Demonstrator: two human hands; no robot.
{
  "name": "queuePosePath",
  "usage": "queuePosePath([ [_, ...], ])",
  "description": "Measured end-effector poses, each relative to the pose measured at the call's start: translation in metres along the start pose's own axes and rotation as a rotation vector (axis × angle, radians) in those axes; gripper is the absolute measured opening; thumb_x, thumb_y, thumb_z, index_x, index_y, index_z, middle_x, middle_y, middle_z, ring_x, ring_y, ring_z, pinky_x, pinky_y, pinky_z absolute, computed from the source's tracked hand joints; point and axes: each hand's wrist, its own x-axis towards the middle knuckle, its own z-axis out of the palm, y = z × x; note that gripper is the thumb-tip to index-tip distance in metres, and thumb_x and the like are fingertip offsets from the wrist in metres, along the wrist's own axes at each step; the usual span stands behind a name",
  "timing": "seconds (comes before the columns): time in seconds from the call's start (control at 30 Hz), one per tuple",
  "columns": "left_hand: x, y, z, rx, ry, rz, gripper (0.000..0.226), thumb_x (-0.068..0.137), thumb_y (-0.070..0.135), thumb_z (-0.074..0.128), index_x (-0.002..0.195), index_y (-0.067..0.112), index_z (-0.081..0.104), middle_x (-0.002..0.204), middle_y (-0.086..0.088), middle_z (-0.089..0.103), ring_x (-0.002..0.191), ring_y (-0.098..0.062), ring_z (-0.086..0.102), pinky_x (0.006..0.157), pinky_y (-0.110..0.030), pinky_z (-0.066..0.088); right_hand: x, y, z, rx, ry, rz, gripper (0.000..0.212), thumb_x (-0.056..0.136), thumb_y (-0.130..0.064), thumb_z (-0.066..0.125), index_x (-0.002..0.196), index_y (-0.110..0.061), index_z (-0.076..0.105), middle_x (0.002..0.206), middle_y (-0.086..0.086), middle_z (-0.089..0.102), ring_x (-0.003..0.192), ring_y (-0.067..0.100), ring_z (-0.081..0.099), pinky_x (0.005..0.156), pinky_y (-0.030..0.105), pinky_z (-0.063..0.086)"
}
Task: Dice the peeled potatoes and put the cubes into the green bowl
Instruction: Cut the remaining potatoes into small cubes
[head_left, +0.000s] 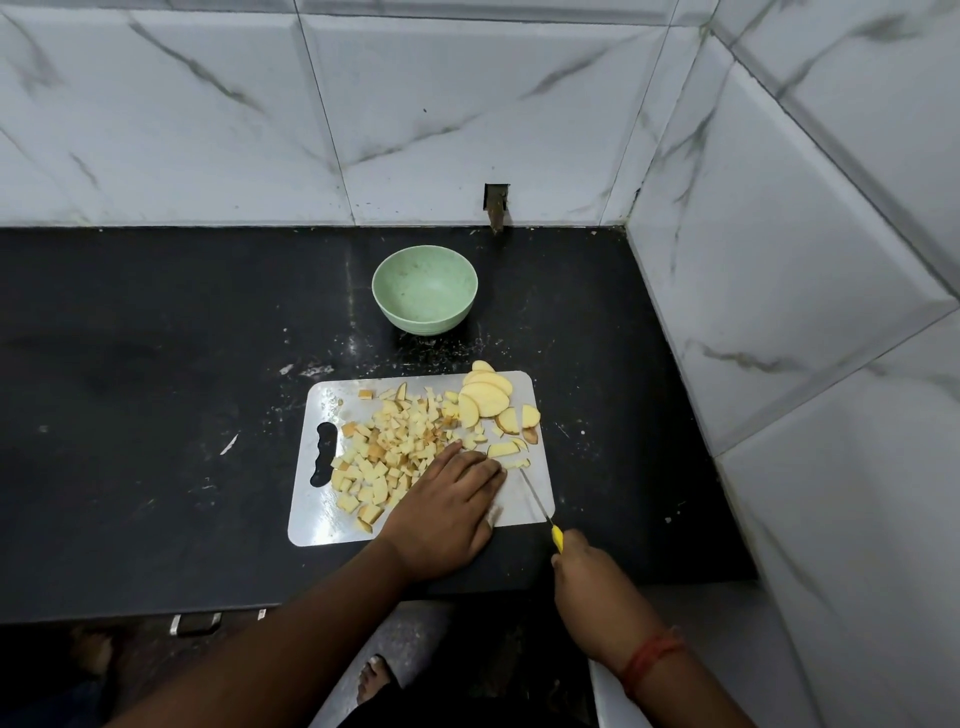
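Black counter (156, 415) — right hand (587, 582) (curled) grips knife (540, 506).

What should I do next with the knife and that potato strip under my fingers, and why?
Probably press the knife down across the potato strip that your left hand steadies: it is still uncut, slices wait at the cutting board's far right corner, and the green bowl is empty.

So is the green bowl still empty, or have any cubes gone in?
Empty. The green bowl stands upright with its bare inside showing; all the potato cubes lie on the cutting board.
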Motion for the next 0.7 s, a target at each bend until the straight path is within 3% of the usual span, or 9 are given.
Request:
queuePosePath([
  [0.17, -0.002, 0.001, -0.001, 0.005, 0.018, 0.005, 0.045, 0.105, 0.036, 0.048, 0.138, 0.008, 0.06, 0.135, -0.008, 0.06, 0.131, -0.026, 0.051, 0.121, -0.05, 0.03, 0.006, -0.007, -0.003, -0.003, 0.046, -0.037, 0.014, 0.105, -0.022, 0.033, 0.109, -0.013, 0.044, 0.087, 0.0, 0.05, 0.069, 0.013, 0.049, 0.061, 0.026, 0.038],
  [0.37, -0.001, 0.002, -0.001, 0.005, 0.014, -0.005, 0.043, 0.105, 0.036, 0.048, 0.134, 0.008, 0.064, 0.133, -0.006, 0.061, 0.129, -0.025, 0.052, 0.121, -0.049, 0.03, 0.012, -0.015, -0.001, -0.018, -0.024, 0.013, 0.022, 0.103, -0.017, 0.035, 0.121, -0.008, 0.043, 0.108, 0.011, 0.062, 0.073, 0.018, 0.05, 0.068, 0.028, 0.038],
  [0.47, 0.0, 0.002, -0.002, 0.011, 0.014, -0.004, 0.042, 0.105, 0.036, 0.048, 0.133, 0.008, 0.064, 0.132, -0.006, 0.061, 0.128, -0.025, 0.052, 0.121, -0.049, 0.03, 0.013, -0.014, 0.002, -0.02, -0.055, 0.029, 0.013, 0.101, -0.013, 0.036, 0.112, -0.013, 0.042, 0.096, 0.006, 0.058, 0.082, 0.024, 0.054, 0.069, 0.029, 0.038],
  [0.57, 0.0, 0.002, -0.002, 0.033, -0.003, 0.001, 0.043, 0.105, 0.036, 0.048, 0.134, 0.009, 0.064, 0.132, -0.006, 0.061, 0.129, -0.026, 0.052, 0.122, -0.05, 0.029, 0.004, -0.005, 0.0, -0.029, -0.076, -0.004, 0.004, 0.102, -0.014, 0.037, 0.098, -0.016, 0.035, 0.077, -0.005, 0.042, 0.086, 0.025, 0.057, 0.06, 0.027, 0.035],
  [0.63, 0.0, 0.001, -0.002, 0.062, -0.004, 0.005, 0.043, 0.104, 0.037, 0.048, 0.133, 0.01, 0.064, 0.133, -0.007, 0.062, 0.13, -0.027, 0.052, 0.121, -0.052, 0.029, -0.003, 0.0, -0.007, 0.006, -0.064, -0.027, 0.009, 0.103, -0.019, 0.038, 0.095, -0.015, 0.037, 0.076, -0.006, 0.041, 0.084, 0.023, 0.055, 0.057, 0.024, 0.035],
  [0.7, 0.001, 0.002, -0.003, 0.099, 0.006, 0.015, 0.043, 0.105, 0.038, 0.047, 0.131, 0.011, 0.066, 0.132, -0.007, 0.063, 0.13, -0.028, 0.052, 0.121, -0.054, 0.029, -0.006, 0.003, -0.017, 0.079, -0.024, -0.041, 0.013, 0.104, -0.024, 0.038, 0.094, -0.015, 0.041, 0.083, 0.0, 0.05, 0.08, 0.02, 0.054, 0.066, 0.029, 0.042],
])
